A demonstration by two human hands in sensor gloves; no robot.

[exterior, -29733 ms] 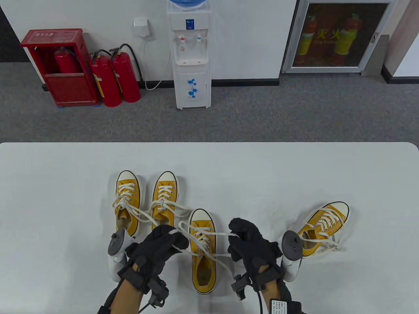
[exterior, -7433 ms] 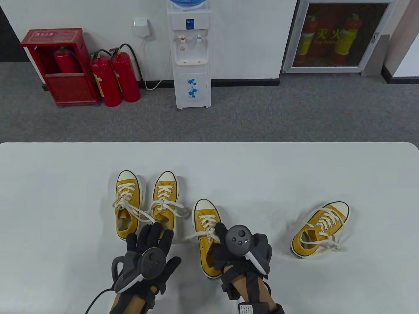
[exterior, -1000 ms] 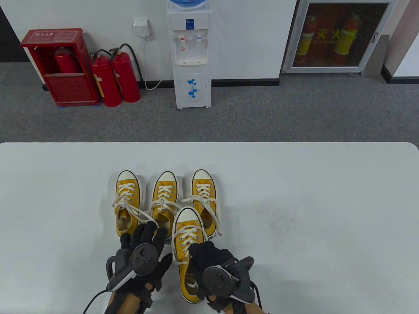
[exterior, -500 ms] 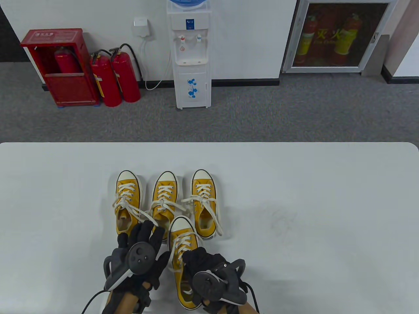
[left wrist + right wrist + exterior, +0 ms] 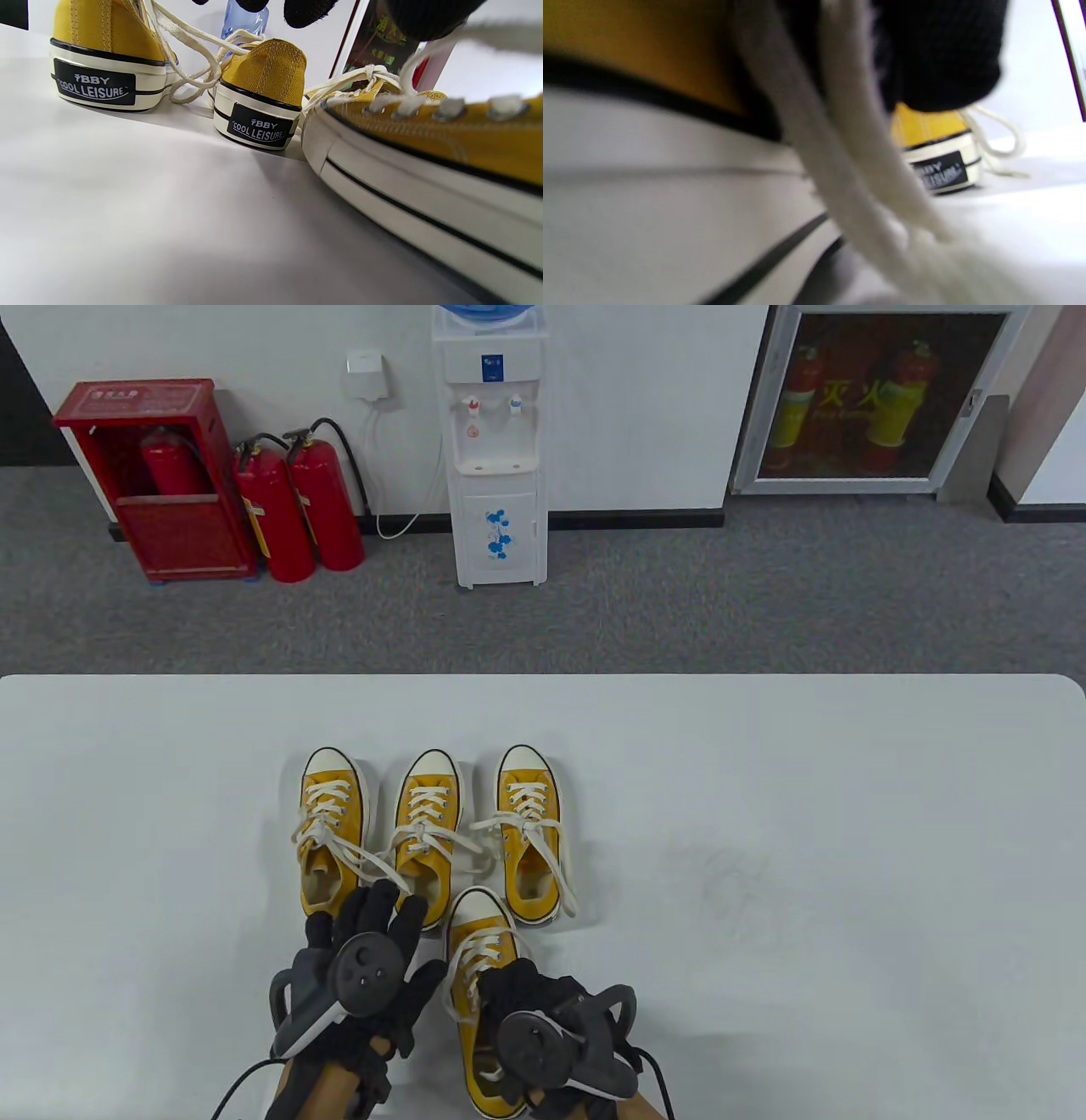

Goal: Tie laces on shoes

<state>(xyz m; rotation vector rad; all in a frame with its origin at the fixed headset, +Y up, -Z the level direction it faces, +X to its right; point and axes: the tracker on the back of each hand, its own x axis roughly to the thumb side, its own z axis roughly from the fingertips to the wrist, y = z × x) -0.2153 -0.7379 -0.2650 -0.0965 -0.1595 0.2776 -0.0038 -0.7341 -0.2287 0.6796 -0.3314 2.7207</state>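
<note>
On the white table, three yellow shoes stand in a row with their toes pointing away from the person. The left shoe has its laces in a loose bow, one end trailing toward the person. Just beside it stands the middle shoe, also with a bow. The left hand lies palm down in front of these two, fingers straight and spread, the fingertips over the trailing lace end and the middle shoe's heel. The right shoe of the row has a bow with long ends hanging down its sides. A fourth shoe sits nearest the person, its toe close to the row. The right hand is curled over this shoe's opening and laces, gripping it.
</note>
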